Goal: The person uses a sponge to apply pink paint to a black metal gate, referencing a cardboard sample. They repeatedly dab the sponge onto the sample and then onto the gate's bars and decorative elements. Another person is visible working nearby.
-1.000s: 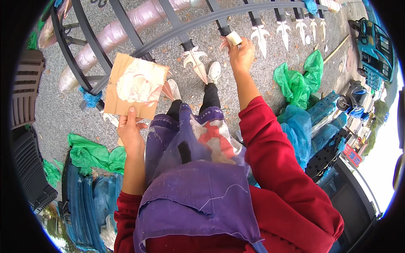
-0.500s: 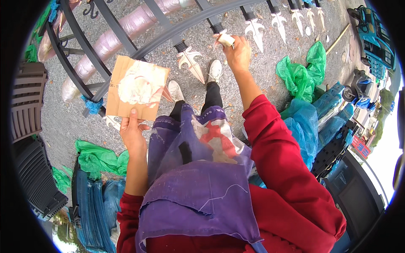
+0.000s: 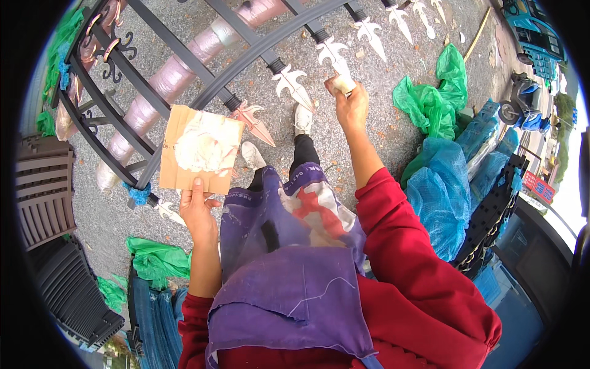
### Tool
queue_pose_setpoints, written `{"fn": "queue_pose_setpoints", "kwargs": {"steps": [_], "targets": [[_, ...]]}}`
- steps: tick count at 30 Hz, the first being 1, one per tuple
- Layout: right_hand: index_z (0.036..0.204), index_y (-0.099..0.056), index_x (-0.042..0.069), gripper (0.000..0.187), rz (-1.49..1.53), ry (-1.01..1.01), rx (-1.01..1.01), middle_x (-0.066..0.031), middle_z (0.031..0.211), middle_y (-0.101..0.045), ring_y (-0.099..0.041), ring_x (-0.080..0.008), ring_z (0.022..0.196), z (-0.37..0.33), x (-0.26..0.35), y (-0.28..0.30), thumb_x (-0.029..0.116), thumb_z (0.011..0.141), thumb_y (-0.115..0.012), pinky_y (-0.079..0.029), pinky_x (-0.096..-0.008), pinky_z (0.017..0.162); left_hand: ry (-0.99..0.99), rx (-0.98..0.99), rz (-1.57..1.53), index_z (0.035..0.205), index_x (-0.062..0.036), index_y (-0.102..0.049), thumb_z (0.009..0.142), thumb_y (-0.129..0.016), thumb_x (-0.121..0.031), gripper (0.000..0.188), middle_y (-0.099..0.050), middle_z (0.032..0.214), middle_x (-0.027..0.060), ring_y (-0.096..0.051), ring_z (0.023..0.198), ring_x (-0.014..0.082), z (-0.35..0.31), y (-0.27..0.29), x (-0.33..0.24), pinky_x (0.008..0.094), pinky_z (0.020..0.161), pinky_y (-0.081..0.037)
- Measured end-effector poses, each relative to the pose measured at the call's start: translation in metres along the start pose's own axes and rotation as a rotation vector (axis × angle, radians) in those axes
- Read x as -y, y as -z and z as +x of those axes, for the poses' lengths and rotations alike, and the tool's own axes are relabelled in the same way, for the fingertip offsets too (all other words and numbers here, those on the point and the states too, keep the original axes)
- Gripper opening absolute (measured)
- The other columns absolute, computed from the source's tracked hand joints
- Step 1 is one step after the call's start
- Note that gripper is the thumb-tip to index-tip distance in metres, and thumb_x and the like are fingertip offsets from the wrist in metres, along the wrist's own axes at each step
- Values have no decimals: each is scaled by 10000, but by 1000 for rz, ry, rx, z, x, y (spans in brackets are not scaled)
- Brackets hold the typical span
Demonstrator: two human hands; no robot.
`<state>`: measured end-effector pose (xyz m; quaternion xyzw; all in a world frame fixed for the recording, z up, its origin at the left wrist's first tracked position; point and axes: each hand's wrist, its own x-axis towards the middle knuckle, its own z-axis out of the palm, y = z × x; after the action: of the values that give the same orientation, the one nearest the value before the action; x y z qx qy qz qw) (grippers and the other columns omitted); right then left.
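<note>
My left hand grips the lower edge of a brown cardboard piece, thumb on top. A pale pinkish-cream smear of paint covers its middle. Between the fingers of my right hand is a small cream sponge, against the lower tip of a pale spearhead finial. That finial is on a dark metal fence panel with a row of several spearheads. To its left, one finial looks more coppery pink than its pale neighbour.
Plastic-wrapped pink tubes lie under the fence bars. Green plastic sheeting and blue-wrapped bundles are at right. Dark slatted panels stack at left. A scooter and a blue vehicle stand far right.
The view has shifted along the fence. My right hand with the sponge has moved from the upper part of a coppery finial to a finial's tip, which now looks pale. The cardboard stays in my left hand.
</note>
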<state>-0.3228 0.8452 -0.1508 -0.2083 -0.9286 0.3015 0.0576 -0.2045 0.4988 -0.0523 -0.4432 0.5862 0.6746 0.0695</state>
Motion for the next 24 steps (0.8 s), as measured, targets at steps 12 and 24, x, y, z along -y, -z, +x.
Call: {"fn": "queue_pose_setpoints", "kwargs": {"steps": [12, 24], "targets": [[841, -602, 21, 172, -35, 117, 46, -157, 874, -600, -559, -352, 871, 102, -1, -10, 102, 721, -695, -446, -441, 766, -14, -45, -1, 1003, -10, -619, 906, -637, -217, 230, -639, 822, 32, -569, 632, 74, -16, -93, -5, 189, 414, -458], [796, -607, 6, 124, -76, 137, 251, -179, 833, -633, -606, -366, 803, 120, -3, 6, 115, 742, -635, -477, -463, 726, 17, -132, -114, 1057, -25, -592, 910, -626, -213, 241, -661, 882, 38, -605, 661, 80, -61, -133, 12, 203, 443, -464]]}}
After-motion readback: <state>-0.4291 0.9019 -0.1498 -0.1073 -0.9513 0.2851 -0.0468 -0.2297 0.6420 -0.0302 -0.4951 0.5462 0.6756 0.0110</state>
